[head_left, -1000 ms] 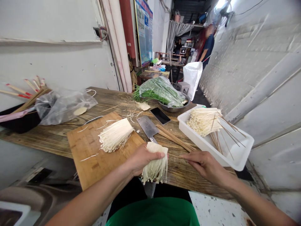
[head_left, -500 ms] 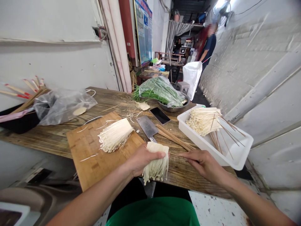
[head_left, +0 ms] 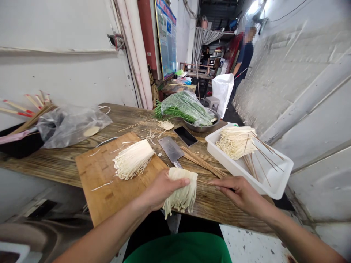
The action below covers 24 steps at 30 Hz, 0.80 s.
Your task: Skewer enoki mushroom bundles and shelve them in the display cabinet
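Note:
A flat bunch of enoki mushrooms [head_left: 182, 195] is pinched in my left hand [head_left: 161, 188], the thumb across its upper part and the thin caps hanging down. My right hand [head_left: 236, 188] is closed on a thin wooden skewer [head_left: 204, 182], which reaches left to the bunch's right edge; whether its tip is inside I cannot tell. A larger pile of enoki [head_left: 134, 159] lies on the wooden cutting board [head_left: 101, 199]. Beyond my hands are a cleaver [head_left: 170, 149] and a bundle of loose skewers [head_left: 203, 160].
At right stands a white tray [head_left: 276, 182] of skewered enoki [head_left: 236, 140]. Farther back are a phone [head_left: 185, 136] and bagged green stalks [head_left: 183, 107] in a metal bowl [head_left: 203, 128]. A plastic bag [head_left: 74, 124] and black container [head_left: 22, 144] sit left. A person [head_left: 244, 54] stands behind.
The skewer in my right hand now meets the bunch's right edge. The enoki in my left hand is spread slightly wider. The whole view has shifted a little.

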Available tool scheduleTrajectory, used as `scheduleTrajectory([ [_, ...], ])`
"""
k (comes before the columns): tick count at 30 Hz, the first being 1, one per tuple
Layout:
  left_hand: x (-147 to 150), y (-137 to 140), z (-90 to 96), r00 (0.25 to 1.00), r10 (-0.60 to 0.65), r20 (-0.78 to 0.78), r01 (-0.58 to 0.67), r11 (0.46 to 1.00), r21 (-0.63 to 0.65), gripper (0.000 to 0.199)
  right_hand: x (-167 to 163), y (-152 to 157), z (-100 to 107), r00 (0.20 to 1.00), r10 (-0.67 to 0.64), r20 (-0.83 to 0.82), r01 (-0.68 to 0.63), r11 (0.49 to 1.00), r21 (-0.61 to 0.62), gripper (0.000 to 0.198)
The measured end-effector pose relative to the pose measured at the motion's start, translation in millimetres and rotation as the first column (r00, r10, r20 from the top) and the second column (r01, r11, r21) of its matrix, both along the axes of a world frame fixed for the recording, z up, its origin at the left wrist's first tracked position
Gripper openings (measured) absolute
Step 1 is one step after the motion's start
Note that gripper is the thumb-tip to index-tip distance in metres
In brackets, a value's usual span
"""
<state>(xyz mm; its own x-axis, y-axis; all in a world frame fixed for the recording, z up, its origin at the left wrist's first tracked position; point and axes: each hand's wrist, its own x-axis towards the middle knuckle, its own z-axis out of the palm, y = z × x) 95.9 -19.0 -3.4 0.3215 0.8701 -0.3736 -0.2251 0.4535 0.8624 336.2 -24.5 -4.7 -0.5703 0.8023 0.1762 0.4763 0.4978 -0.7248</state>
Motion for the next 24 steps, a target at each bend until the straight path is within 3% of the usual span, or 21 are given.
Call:
scheduleTrajectory([
  [5, 1.7, -2.3, 0.6, 1.0, -0.003, -0.017, 0.003, 1.0, 0.015, 0.031, 1.4, 0.6, 1.2, 1.0, 0.018, 0.003, -0.018, 1.0, -0.012, 0.03],
  [15, -6.1, 3.6, -10.0, 0.999, 0.025, 0.028, -0.025, 1.0, -0.002, 0.053, -0.6, 2.5, 0.1, 0.999, 0.033, -0.025, -0.034, 0.999, -0.028, 0.031],
  [24, 6.8, -1.2, -0.1, 0.999, -0.014, 0.031, 0.014, 1.0, -0.01, 0.036, -0.7, 4.6, -3.0, 1.0, 0.008, -0.027, -0.009, 0.999, -0.046, 0.032],
])
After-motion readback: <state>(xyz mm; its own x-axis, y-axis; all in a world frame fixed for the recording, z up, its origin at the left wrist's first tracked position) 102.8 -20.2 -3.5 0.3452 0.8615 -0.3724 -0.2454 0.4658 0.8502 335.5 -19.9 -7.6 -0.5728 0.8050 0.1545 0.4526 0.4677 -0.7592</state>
